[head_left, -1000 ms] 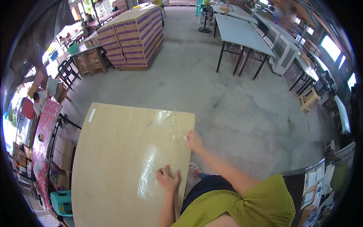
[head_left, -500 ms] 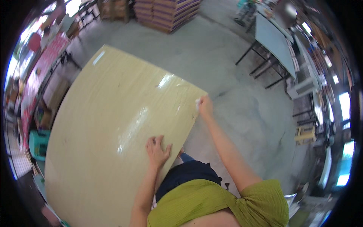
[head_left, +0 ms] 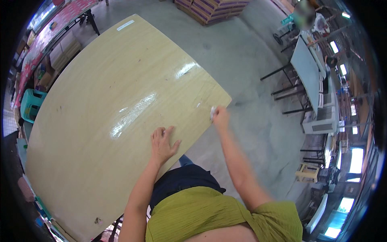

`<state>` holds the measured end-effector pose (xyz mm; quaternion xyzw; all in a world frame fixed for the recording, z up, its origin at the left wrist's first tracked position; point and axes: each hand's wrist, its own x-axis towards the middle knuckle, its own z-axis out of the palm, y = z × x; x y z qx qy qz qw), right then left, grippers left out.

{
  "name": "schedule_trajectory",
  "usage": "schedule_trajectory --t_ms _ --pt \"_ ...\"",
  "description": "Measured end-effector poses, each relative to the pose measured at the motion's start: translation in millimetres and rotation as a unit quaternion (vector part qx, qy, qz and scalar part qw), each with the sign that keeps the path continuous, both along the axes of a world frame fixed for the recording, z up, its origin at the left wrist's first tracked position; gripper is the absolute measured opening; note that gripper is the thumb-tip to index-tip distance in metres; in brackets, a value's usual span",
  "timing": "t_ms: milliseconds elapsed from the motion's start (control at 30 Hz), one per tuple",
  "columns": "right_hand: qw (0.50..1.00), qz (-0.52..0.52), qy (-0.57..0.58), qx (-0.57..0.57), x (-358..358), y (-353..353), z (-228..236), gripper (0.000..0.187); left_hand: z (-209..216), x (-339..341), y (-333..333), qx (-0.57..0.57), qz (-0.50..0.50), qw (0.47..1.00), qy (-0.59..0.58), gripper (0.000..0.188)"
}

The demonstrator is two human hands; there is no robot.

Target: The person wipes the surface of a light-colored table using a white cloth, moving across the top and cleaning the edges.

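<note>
A pale wood-grain table (head_left: 88, 117) with a glossy surface stretches out before me. My left hand (head_left: 162, 146) rests on it close to the near edge, palm down with fingers somewhat bent and thumb apart, holding nothing. At the right end of the tabletop, my right hand (head_left: 220, 117) is closed around a small white wad (head_left: 213, 113) that looks like cloth or tissue. Most of the wad hides inside the fingers; it meets the surface near the table's edge. A white strip (head_left: 125, 25) lies at the far corner.
A teal plastic stool (head_left: 32, 105) stands left of the table, below another table with a pink patterned cover (head_left: 60, 20). Stacked boxes (head_left: 213, 10) sit at the far side. To the right are a grey-topped table (head_left: 305, 74) and a yellowish stool (head_left: 307, 172).
My view has shifted, so more of the table's near left end shows. The right hand, still gripping the wad, sits slightly farther in from the far right corner. The left hand stays flat.
</note>
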<state>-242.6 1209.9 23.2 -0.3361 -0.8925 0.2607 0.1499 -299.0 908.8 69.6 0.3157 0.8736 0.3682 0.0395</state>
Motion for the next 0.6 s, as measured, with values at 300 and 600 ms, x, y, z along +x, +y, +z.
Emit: schedule_trajectory --t_ms 300,600 --pt "1.000 -0.005 0.007 -0.010 5.5 -9.1 1.4 0.007 -1.6 0.5 -5.3 0.008 -0.007 1.000 -0.006 0.062" --pt "0.999 -0.034 -0.007 -0.022 0.5 -30.6 -8.8 0.012 1.4 -0.5 -16.5 -0.035 -0.014 0.999 -0.023 0.065"
